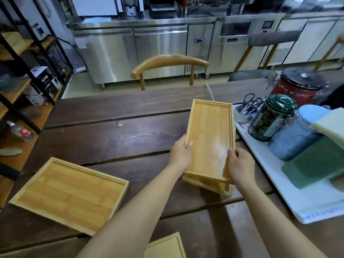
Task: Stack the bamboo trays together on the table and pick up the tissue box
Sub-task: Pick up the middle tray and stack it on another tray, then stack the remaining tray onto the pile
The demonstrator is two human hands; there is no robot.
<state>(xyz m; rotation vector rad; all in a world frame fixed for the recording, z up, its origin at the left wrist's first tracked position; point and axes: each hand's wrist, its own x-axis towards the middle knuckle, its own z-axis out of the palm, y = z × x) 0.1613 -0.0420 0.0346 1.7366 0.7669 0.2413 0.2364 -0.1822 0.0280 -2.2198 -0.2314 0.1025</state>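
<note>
A narrow bamboo tray (210, 131) lies on top of other narrow trays (208, 185) whose skewed edges show beneath its near end, right of the table's middle. My left hand (181, 151) grips its left rim, thumb inside. On the right rim sits my right hand (241, 164), also with the thumb over the edge. A wide bamboo tray (68, 194) rests flat at the near left. The corner of another tray (167, 246) shows at the bottom edge. A green box with a pale top (320, 161), possibly the tissue box, is at the right.
A white tray (279, 189) at the right holds a green tin (270, 118), a blue-grey jar (296, 135) and a cup of scissors (247, 108). A red canister (297, 84) stands behind. A wooden chair (169, 62) faces the table's far edge. Shelves stand left.
</note>
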